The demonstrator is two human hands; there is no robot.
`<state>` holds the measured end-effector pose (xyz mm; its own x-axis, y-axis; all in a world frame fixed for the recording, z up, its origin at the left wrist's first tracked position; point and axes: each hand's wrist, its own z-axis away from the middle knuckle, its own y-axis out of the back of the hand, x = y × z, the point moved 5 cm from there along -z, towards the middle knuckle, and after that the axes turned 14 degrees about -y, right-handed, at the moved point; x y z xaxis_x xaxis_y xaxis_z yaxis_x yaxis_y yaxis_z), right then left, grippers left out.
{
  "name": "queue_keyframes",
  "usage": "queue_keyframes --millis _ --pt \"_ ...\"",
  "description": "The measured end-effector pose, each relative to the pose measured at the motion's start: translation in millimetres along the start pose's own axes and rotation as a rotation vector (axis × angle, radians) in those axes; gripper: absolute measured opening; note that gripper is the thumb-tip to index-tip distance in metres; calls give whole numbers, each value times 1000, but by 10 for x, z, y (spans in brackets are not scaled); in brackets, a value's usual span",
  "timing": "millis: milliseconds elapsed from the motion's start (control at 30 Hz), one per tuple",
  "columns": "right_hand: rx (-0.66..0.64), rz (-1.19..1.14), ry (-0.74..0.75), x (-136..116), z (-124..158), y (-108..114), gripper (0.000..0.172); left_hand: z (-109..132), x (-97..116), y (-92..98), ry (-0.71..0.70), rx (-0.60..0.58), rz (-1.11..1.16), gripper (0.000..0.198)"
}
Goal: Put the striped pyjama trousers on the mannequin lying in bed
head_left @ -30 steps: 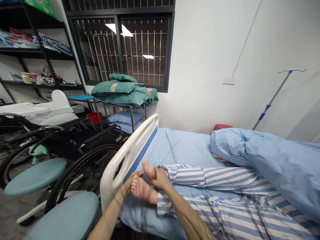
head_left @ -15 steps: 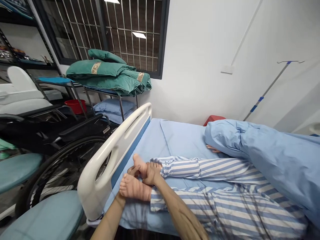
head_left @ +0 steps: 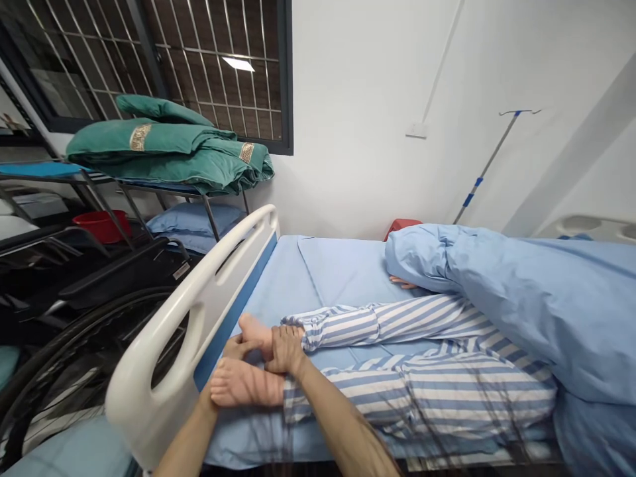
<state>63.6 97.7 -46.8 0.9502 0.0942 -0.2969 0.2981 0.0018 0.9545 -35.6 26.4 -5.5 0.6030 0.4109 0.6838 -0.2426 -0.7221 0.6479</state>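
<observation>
A figure in blue-and-white striped trousers lies on the bed, its two bare feet at the foot end. My right hand is wrapped round the ankle of the farther foot. My left hand reaches in from beside the white footboard; its fingers curl against the sole of that same foot, partly hidden behind the nearer foot. A light blue quilt covers the figure's upper body.
A black wheelchair stands left of the bed. Behind it a metal trolley carries folded green quilts, with a blue pillow and a red basin below. An IV pole leans by the white wall. A barred window is at upper left.
The view has swung to the right and closer to the bed, so the wheelchair and shelves slide out on the left. Both hands stay on the farther foot.
</observation>
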Motion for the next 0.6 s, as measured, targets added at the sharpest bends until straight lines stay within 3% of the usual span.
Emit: queue_keyframes --millis 100,300,600 --pt "4 -7 11 -3 17 37 70 -4 -55 -61 -23 136 -165 43" --pt "-6 -27 11 -1 39 64 68 -35 -90 -122 -15 83 -200 53" --pt "-26 -38 24 -11 27 37 69 24 -71 -125 -86 109 -303 58"
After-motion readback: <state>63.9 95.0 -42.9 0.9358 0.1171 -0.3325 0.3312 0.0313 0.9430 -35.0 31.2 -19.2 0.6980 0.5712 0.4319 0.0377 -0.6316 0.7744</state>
